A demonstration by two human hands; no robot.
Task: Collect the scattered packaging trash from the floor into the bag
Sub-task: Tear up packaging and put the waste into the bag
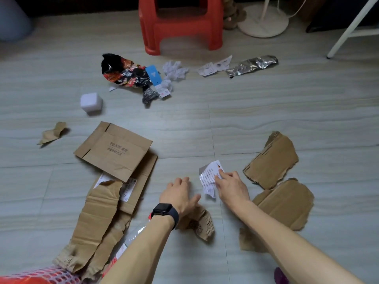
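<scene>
My right hand (231, 186) pinches a crumpled white printed paper (208, 177) low over the floor. My left hand (178, 194), with a dark watch on the wrist, hovers beside it with relaxed fingers and holds nothing; a torn cardboard scrap (200, 224) lies just under it. Flat cardboard pieces lie at the left (114, 152) and right (271, 160). Farther off lie a black-red snack wrapper (123, 72), crumpled white paper (175, 69), a silver foil wrapper (252, 65) and a white cube (91, 102). A red mesh bag (39, 276) shows at the bottom left corner.
A red plastic stool (180, 27) stands at the back, with a white fan base (263, 23) and a white rack leg (348, 31) to its right. A clear plastic bottle (133, 236) lies under my left forearm. A small brown scrap (53, 133) sits far left.
</scene>
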